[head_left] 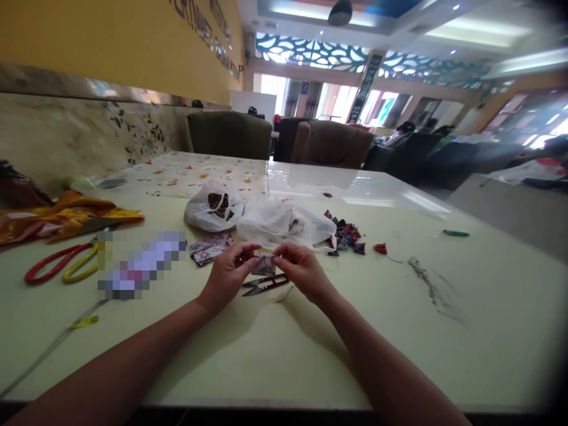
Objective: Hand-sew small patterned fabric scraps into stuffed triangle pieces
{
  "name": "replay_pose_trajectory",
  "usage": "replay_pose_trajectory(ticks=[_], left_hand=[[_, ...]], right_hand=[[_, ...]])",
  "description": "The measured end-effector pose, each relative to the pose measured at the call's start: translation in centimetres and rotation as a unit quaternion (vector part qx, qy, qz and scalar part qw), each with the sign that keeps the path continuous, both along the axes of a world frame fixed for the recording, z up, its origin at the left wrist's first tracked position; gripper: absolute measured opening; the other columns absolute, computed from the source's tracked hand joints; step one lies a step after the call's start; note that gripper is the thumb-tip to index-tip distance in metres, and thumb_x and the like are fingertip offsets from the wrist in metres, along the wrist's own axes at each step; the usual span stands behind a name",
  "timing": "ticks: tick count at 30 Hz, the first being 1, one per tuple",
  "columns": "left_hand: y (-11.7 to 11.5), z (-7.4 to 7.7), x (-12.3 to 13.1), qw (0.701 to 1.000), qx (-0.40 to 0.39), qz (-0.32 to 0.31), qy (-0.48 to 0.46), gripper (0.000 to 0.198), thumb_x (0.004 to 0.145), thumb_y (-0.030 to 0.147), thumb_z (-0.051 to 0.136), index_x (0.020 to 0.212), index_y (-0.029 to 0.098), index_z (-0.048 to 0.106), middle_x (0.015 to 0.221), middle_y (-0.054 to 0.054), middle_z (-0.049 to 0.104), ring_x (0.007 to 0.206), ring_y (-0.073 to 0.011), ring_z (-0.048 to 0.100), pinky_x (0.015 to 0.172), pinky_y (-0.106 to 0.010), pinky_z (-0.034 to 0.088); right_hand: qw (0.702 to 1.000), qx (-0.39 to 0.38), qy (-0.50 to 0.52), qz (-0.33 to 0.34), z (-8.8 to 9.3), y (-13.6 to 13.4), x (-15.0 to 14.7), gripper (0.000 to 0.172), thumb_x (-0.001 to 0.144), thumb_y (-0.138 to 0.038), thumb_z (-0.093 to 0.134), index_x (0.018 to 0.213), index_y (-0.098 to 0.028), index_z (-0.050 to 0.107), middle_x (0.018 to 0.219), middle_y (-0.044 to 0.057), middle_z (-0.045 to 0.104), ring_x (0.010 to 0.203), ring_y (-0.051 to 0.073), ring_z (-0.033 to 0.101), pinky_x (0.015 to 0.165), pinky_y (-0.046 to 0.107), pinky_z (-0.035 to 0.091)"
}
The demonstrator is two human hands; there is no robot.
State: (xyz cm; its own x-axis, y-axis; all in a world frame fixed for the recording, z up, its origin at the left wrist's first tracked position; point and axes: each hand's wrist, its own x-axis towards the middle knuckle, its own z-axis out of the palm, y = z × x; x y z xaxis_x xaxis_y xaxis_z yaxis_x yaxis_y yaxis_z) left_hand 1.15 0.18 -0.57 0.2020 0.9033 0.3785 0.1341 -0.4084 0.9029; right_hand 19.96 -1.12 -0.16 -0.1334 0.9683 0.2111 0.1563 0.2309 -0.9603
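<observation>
Between my two hands is a small piece of patterned purple-grey fabric (264,265). My left hand (228,275) pinches its left side, and my right hand (304,272) pinches its upper right corner. Thread snips (266,285) with dark red handles lie on the table just below the fabric, blades pointing left. A thin thread (286,294) trails under my right hand. Behind my left hand rests a folded stack of similar patterned cloth (208,248). Whether a needle is in my fingers I cannot make out.
A white plastic bag (206,207) with dark grainy filling and another plastic bag (284,222) stand behind my hands. Small sewn fabric pouches (346,234) are heaped to their right. Loose threads (428,284) lie farther right; large red-and-yellow-handled scissors (66,263) and orange cloth (75,213) lie left.
</observation>
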Motion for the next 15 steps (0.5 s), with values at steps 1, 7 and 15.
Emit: replay_pose_trajectory(ticks=[1, 7, 15], left_hand=[[0.03, 0.02, -0.01, 1.000, -0.001, -0.001, 0.006, 0.024, 0.082, 0.030, 0.066, 0.101, 0.017, 0.069, 0.088, -0.005, 0.068, 0.076, -0.0156, 0.062, 0.068, -0.026, 0.050], [0.03, 0.27, -0.09, 0.999, -0.020, -0.036, 0.021, 0.018, 0.081, 0.031, 0.066, 0.089, 0.016, 0.070, 0.081, -0.004, 0.066, 0.072, -0.0155, 0.060, 0.065, -0.026, 0.049], [0.03, 0.38, -0.05, 0.998, -0.052, -0.045, -0.004, 0.021, 0.080, 0.036, 0.067, 0.081, 0.016, 0.060, 0.070, 0.002, 0.057, 0.055, -0.0086, 0.050, 0.051, -0.020, 0.041]], right_hand=[[1.000, 0.007, -0.012, -0.002, 0.03, 0.01, 0.04, 0.015, 0.080, -0.031, 0.064, 0.078, -0.017, 0.060, 0.056, -0.007, 0.042, 0.051, 0.007, 0.034, 0.048, 0.022, 0.026], [0.999, 0.017, -0.037, 0.009, 0.32, 0.02, 0.15, 0.015, 0.080, -0.032, 0.063, 0.078, -0.017, 0.060, 0.057, -0.005, 0.046, 0.052, 0.008, 0.037, 0.049, 0.022, 0.028], [0.999, 0.006, -0.042, 0.024, 0.56, -0.19, -0.02, 0.016, 0.080, -0.033, 0.061, 0.079, -0.018, 0.060, 0.061, -0.004, 0.047, 0.054, 0.009, 0.039, 0.052, 0.023, 0.030]])
